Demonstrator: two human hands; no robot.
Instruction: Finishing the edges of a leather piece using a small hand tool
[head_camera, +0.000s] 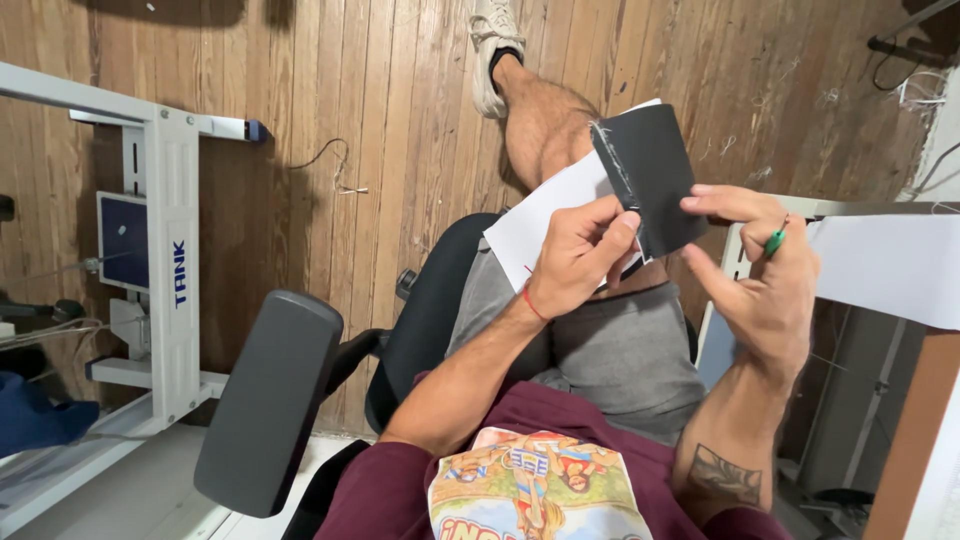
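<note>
The person is sitting in a chair (268, 400) and holding a black fabric patch (652, 170) up over the lap, above the wooden floor (380, 90). The left hand (577, 258) is pinching the patch's lower left edge, fingers curled shut on it, with a white sheet (545, 215) lying behind the patch and seemingly caught in the same pinch. The right hand (765, 285) is gripping the patch's lower right corner between thumb and forefinger, while its other fingers are closing around a small green tool (774, 241); what sort of tool it is cannot be told.

The patch's long axis is running up and away from both hands, tilted slightly left, with a line of pale stitching (616, 165) along its left edge. That stitched edge is lying nearer the left hand; the tool is sitting just right of the patch, apart from the stitching.
</note>
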